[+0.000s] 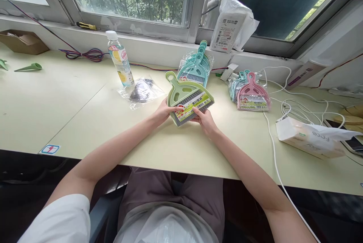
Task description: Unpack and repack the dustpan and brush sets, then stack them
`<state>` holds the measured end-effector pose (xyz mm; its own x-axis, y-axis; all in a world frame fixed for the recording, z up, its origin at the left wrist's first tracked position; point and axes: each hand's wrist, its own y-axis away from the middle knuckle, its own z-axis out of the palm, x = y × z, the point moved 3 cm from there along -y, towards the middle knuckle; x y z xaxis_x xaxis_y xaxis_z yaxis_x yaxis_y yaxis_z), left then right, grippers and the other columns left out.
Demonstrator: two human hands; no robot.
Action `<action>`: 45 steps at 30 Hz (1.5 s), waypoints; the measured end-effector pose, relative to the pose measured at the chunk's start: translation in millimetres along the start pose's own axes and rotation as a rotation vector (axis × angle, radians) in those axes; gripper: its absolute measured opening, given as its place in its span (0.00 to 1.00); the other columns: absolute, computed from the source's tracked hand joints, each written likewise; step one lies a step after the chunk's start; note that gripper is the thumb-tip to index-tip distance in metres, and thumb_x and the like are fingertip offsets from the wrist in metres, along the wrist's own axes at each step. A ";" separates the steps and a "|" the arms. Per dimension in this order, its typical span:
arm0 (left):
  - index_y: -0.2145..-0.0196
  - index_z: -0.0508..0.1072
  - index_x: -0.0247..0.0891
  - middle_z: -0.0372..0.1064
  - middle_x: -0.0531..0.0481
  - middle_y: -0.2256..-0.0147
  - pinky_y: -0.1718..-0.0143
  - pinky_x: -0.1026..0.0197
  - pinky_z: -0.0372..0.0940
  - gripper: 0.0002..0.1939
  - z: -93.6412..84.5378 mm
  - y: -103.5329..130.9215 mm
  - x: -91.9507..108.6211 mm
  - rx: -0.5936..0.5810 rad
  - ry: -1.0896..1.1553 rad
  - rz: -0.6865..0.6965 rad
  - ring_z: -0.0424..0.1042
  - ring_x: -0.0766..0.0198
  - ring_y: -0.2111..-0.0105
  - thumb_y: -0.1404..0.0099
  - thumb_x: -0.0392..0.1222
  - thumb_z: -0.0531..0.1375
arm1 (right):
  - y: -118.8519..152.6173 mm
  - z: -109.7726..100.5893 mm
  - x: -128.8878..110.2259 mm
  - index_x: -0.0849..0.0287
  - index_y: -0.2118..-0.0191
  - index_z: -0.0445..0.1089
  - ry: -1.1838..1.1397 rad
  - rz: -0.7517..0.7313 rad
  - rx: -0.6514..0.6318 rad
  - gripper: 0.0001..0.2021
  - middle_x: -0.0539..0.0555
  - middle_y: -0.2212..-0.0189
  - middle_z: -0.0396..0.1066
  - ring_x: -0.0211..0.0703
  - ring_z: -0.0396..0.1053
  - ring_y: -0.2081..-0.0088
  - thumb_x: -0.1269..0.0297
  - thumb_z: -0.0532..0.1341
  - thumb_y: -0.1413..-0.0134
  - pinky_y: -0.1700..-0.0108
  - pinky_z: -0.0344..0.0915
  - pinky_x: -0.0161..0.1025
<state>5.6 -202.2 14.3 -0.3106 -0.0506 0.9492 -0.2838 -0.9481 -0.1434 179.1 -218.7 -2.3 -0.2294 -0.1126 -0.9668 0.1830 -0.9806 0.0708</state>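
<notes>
Between both hands I hold a light green dustpan and brush set (185, 89) tilted above the table, with grey bristles and a yellow-green label facing me. My left hand (163, 112) grips its lower left corner, thumb over the label. On the lower right side, my right hand (206, 121) is closed round the edge, thumb on the front. Just behind it lie blue-green dustpan sets (195, 67) in clear wrapping. Farther right, a pink dustpan and brush set (252, 93) rests against bluish wrapped ones.
A drink bottle (120, 59) stands left, beside a clear plastic bag (143, 89). White cables (300, 103) and a tissue pack (310, 137) occupy the right. At the far left are a cardboard box (24, 42) and green plastic pieces (30, 67). A white box (228, 31) leans at the window.
</notes>
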 end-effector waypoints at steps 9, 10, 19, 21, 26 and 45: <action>0.45 0.64 0.39 0.70 0.44 0.51 0.54 0.55 0.66 0.32 -5.8 -5.9 2.3 -0.091 -0.127 -0.052 0.70 0.53 0.53 0.46 0.51 0.65 | 0.9 -2.5 0.7 0.61 0.59 0.71 -0.040 -0.043 0.017 0.16 0.56 0.61 0.77 0.47 0.76 0.63 0.57 0.66 0.52 0.59 0.75 0.46; 0.43 0.62 0.40 0.71 0.45 0.53 0.57 0.56 0.67 0.32 -10.4 -7.6 2.9 -0.058 -0.187 -0.063 0.71 0.55 0.55 0.42 0.56 0.61 | 0.6 -3.8 0.3 0.61 0.59 0.71 -0.042 -0.045 0.024 0.16 0.56 0.61 0.77 0.47 0.76 0.63 0.58 0.66 0.52 0.59 0.75 0.46; 0.40 0.62 0.35 0.72 0.40 0.69 0.58 0.53 0.58 0.27 -67.6 -13.8 31.9 0.562 -1.467 0.100 0.70 0.48 0.62 0.35 0.46 0.50 | -3.3 -13.5 -4.5 0.61 0.60 0.71 -0.065 -0.037 0.088 0.11 0.55 0.63 0.77 0.46 0.76 0.63 0.62 0.64 0.49 0.58 0.75 0.45; 0.45 0.68 0.33 0.72 0.37 0.68 0.60 0.53 0.58 0.25 -74.5 -16.2 29.2 0.489 -1.647 -0.010 0.71 0.46 0.62 0.35 0.46 0.50 | -3.1 -13.3 -4.3 0.61 0.60 0.71 -0.063 -0.030 0.089 0.11 0.55 0.63 0.77 0.45 0.76 0.63 0.62 0.64 0.49 0.58 0.75 0.45; 0.64 0.76 0.33 0.73 0.36 0.66 0.63 0.56 0.58 0.20 -74.6 -17.7 22.5 0.325 -1.802 -0.071 0.71 0.50 0.62 0.34 0.45 0.47 | -3.3 -12.2 -1.0 0.61 0.61 0.71 -0.051 0.001 0.083 0.09 0.55 0.64 0.78 0.45 0.77 0.65 0.64 0.64 0.48 0.60 0.75 0.44; 0.65 0.77 0.42 0.73 0.44 0.61 0.60 0.51 0.59 0.15 -54.3 -4.1 45.0 0.408 -1.521 0.461 0.63 0.49 0.57 0.33 0.44 0.50 | -4.3 -13.8 -4.1 0.62 0.61 0.71 0.017 0.086 0.017 0.09 0.57 0.64 0.78 0.44 0.76 0.68 0.66 0.64 0.49 0.65 0.76 0.40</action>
<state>-56.5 -183.5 42.4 0.8984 -0.3454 0.2711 -0.1051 -0.7687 -0.6309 192.4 -211.8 -2.0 -0.1974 -0.1934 -0.9611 0.1852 -0.9700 0.1572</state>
